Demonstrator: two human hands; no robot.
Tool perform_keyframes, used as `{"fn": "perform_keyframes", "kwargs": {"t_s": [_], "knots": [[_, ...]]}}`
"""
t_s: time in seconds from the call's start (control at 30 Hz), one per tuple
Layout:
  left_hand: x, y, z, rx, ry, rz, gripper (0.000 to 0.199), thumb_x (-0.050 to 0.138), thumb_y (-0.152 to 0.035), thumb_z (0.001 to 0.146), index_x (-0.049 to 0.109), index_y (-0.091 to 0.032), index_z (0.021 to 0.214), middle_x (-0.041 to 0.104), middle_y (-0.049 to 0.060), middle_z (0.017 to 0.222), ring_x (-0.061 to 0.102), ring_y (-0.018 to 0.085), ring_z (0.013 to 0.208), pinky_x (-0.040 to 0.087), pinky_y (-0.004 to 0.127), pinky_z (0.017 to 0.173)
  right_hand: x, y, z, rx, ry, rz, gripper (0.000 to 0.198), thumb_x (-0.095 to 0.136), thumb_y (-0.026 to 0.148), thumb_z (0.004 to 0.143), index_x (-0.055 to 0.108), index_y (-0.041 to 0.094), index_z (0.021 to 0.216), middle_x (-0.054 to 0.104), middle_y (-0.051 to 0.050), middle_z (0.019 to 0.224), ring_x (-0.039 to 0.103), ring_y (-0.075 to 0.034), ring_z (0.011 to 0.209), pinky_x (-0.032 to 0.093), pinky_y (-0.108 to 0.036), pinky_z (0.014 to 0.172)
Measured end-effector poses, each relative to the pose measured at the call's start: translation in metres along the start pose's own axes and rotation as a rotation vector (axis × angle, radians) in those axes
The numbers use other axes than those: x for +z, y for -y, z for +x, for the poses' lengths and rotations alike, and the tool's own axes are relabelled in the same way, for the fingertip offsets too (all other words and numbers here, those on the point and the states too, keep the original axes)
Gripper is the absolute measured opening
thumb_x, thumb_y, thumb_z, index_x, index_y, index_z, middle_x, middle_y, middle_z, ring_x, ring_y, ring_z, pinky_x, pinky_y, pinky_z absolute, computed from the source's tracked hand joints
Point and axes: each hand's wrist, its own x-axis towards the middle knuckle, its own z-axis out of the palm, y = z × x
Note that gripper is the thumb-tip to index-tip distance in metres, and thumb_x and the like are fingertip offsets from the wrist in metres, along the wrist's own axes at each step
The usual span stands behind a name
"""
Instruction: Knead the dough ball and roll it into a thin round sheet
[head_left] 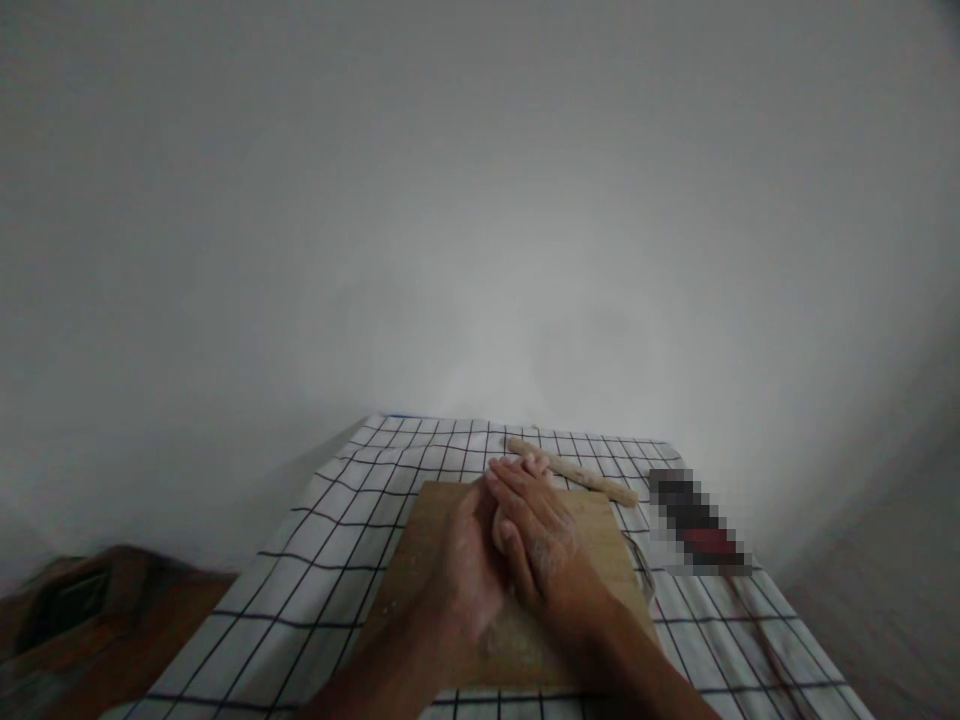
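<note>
My left hand (465, 560) and my right hand (544, 535) are pressed together above a wooden board (592, 520), the right laid over the left. Both are dusted with flour. Whatever lies between the palms is hidden. The board rests on a white cloth with a black grid (337, 540). A wooden rolling pin (574, 472) lies just beyond the board's far edge, close to my right fingertips.
A pixelated dark and red object (697, 525) sits on the cloth to the right of the board. A thin rod (757, 630) lies near the cloth's right edge. A brown wooden surface (97, 620) is at lower left. A plain white wall (480, 200) stands behind.
</note>
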Motion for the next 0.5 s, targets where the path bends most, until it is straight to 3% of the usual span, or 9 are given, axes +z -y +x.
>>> {"fn": "perform_keyframes", "kwargs": {"t_s": [0.07,0.17,0.27,0.4,0.5], "knots": [[0.005,0.009,-0.003,0.146,-0.108,0.165,0.048,0.031,-0.032,0.097,0.071,-0.010,0.110,0.074,0.012,0.103,0.069,0.021,0.107,0.054,0.031,0.095,0.001,0.015,0.002,-0.107,0.063,0.027,0.052,0.044,0.019,0.096,0.046,0.014,0.147,0.048,-0.008,0.152,0.037,-0.025,0.146,0.034,-0.051,0.120],[0.001,0.048,-0.013,0.274,-0.247,0.287,0.047,0.032,-0.044,0.097,0.069,-0.021,0.117,0.073,0.009,0.115,0.061,0.025,0.123,0.050,0.040,0.102,0.001,0.035,0.006,-0.246,0.106,0.016,0.046,0.054,0.026,0.092,0.058,0.019,0.137,0.059,-0.003,0.142,0.045,-0.027,0.140,0.031,-0.050,0.122],[-0.016,0.074,-0.016,0.305,-0.175,0.384,0.047,0.035,-0.051,0.096,0.064,-0.026,0.123,0.069,0.007,0.126,0.047,0.029,0.138,0.039,0.050,0.113,0.000,0.032,0.008,-0.142,0.046,0.003,0.037,0.054,0.024,0.092,0.065,0.020,0.128,0.066,-0.003,0.134,0.055,-0.026,0.132,0.039,-0.045,0.118],[-0.033,0.042,-0.002,0.101,0.065,0.443,0.053,0.032,-0.050,0.095,0.070,-0.019,0.117,0.070,0.012,0.122,0.048,0.032,0.137,0.041,0.050,0.112,-0.002,0.005,0.002,0.048,-0.029,-0.004,0.038,0.046,0.019,0.096,0.063,0.017,0.130,0.061,-0.009,0.140,0.052,-0.026,0.134,0.042,-0.046,0.115],[-0.022,0.016,0.006,0.060,0.153,0.498,0.058,0.027,-0.051,0.094,0.067,-0.021,0.122,0.071,0.011,0.119,0.052,0.032,0.133,0.045,0.049,0.108,-0.002,-0.001,-0.001,-0.020,0.045,-0.014,0.045,0.046,0.018,0.096,0.055,0.012,0.140,0.051,-0.012,0.150,0.042,-0.025,0.143,0.038,-0.045,0.118]]}}
